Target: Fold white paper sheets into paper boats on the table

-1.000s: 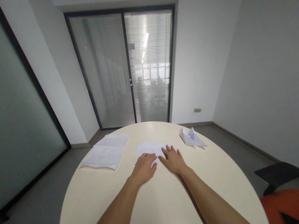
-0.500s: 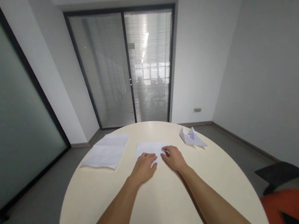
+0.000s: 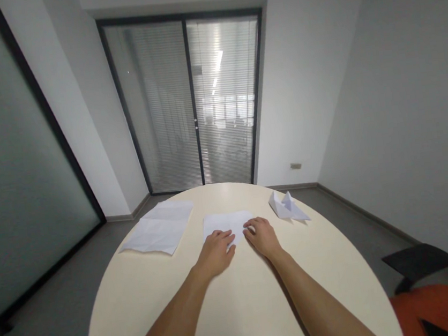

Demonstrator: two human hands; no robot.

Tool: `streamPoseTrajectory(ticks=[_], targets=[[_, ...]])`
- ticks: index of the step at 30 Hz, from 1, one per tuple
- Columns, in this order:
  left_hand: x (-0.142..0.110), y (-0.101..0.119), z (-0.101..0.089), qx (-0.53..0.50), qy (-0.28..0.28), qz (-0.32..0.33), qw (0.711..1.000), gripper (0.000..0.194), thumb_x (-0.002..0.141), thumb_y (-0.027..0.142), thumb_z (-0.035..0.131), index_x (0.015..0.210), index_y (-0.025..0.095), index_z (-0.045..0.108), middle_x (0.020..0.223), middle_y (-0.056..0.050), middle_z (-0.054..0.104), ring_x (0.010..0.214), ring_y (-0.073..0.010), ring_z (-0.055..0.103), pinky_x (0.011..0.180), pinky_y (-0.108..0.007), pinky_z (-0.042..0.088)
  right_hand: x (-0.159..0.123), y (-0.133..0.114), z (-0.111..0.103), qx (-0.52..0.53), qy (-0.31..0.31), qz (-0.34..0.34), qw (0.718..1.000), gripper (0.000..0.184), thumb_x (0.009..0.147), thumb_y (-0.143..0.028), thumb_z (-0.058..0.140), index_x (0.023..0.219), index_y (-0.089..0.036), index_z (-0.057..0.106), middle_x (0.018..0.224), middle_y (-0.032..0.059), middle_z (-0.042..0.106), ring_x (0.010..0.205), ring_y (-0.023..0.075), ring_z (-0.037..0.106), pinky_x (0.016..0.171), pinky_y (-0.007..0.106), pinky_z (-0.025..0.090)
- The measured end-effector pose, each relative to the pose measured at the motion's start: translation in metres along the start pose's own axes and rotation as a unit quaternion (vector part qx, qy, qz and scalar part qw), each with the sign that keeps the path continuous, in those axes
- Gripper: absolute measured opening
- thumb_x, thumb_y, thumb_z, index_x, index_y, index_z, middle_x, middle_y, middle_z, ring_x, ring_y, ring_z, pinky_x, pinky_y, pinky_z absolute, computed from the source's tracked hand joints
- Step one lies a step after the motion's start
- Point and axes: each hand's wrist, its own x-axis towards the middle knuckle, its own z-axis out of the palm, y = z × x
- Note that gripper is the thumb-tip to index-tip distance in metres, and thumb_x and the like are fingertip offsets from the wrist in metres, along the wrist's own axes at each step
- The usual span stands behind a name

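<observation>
A white sheet of paper (image 3: 227, 221) lies flat on the table in front of me, its near part covered by my hands. My left hand (image 3: 218, 250) rests on its lower left part, fingers reaching across the sheet and thumb held apart. At the right edge of the same sheet is my right hand (image 3: 261, 236), its fingers slightly bent and touching the paper, with a gap between thumb and forefinger. Neither hand lifts the sheet.
A larger creased sheet of paper (image 3: 158, 228) lies at the left of the round table (image 3: 241, 317). Folded white paper boats (image 3: 287, 207) stand at the far right. An orange and black chair (image 3: 437, 305) is beyond the table's right edge. Glass doors (image 3: 192, 101) stand behind.
My right hand has shifted very slightly to the right along the paper's edge. My left hand stays nearly in place, and the other papers have not moved.
</observation>
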Motion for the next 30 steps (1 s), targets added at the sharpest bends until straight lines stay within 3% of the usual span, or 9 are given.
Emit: streamPoseTrajectory(ticks=[3, 8, 15, 20, 26, 30], targets=[[0.0, 0.001, -0.002, 0.006, 0.003, -0.004, 1.0, 0.037, 0.095, 0.03, 0.05, 0.129, 0.023, 0.063, 0.136, -0.007, 0.062, 0.12, -0.028, 0.052, 0.102, -0.046, 0.044, -0.002, -0.008, -0.001, 0.025, -0.036, -0.033, 0.999, 0.027, 0.089, -0.033, 0.056, 0.106, -0.023, 0.074, 0.116, 0.0061, 0.071, 0.118, 0.0237, 0.057, 0.109, 0.038, 0.032], [0.001, 0.003, -0.004, 0.006, -0.008, 0.01, 1.0, 0.036, 0.092, 0.028, 0.053, 0.125, 0.023, 0.066, 0.132, -0.006, 0.064, 0.117, -0.0271, 0.054, 0.101, -0.044, 0.045, -0.005, -0.01, -0.002, 0.02, -0.047, -0.019, 0.999, 0.026, 0.089, -0.033, 0.054, 0.106, -0.028, 0.074, 0.122, 0.0049, 0.069, 0.124, 0.0264, 0.053, 0.113, 0.054, 0.02], [0.001, 0.007, -0.009, -0.012, -0.023, 0.052, 0.998, 0.035, 0.091, 0.026, 0.054, 0.124, 0.025, 0.067, 0.131, -0.005, 0.066, 0.117, -0.0263, 0.054, 0.104, -0.044, 0.044, 0.0, -0.003, -0.002, 0.012, -0.053, 0.002, 0.999, 0.027, 0.089, -0.026, 0.054, 0.106, -0.028, 0.075, 0.122, 0.0025, 0.071, 0.13, 0.0252, 0.049, 0.114, 0.045, 0.024], [0.001, 0.007, -0.008, -0.016, -0.029, 0.063, 0.997, 0.034, 0.095, 0.028, 0.049, 0.124, 0.026, 0.067, 0.133, -0.003, 0.065, 0.118, -0.0258, 0.056, 0.104, -0.044, 0.044, 0.001, -0.003, -0.002, 0.011, -0.052, -0.009, 0.999, 0.028, 0.088, -0.024, 0.053, 0.105, -0.026, 0.074, 0.118, 0.0036, 0.072, 0.124, 0.0231, 0.055, 0.112, 0.04, 0.028], [0.001, 0.007, -0.005, -0.015, -0.009, 0.02, 1.0, 0.033, 0.094, 0.03, 0.052, 0.124, 0.024, 0.066, 0.133, -0.005, 0.065, 0.117, -0.0259, 0.056, 0.102, -0.042, 0.045, -0.004, -0.011, -0.007, 0.045, -0.082, -0.047, 0.994, 0.028, 0.09, -0.027, 0.05, 0.106, -0.026, 0.073, 0.103, 0.0031, 0.076, 0.097, 0.0196, 0.067, 0.117, 0.052, 0.014], [0.001, 0.007, -0.006, -0.022, 0.006, -0.013, 1.0, 0.032, 0.094, 0.031, 0.053, 0.123, 0.023, 0.064, 0.124, -0.006, 0.069, 0.113, -0.0252, 0.058, 0.1, -0.04, 0.047, -0.006, -0.014, -0.008, 0.076, -0.118, -0.115, 0.983, 0.027, 0.09, -0.03, 0.053, 0.107, -0.029, 0.073, 0.119, 0.0031, 0.072, 0.116, 0.0226, 0.062, 0.116, 0.058, 0.011]])
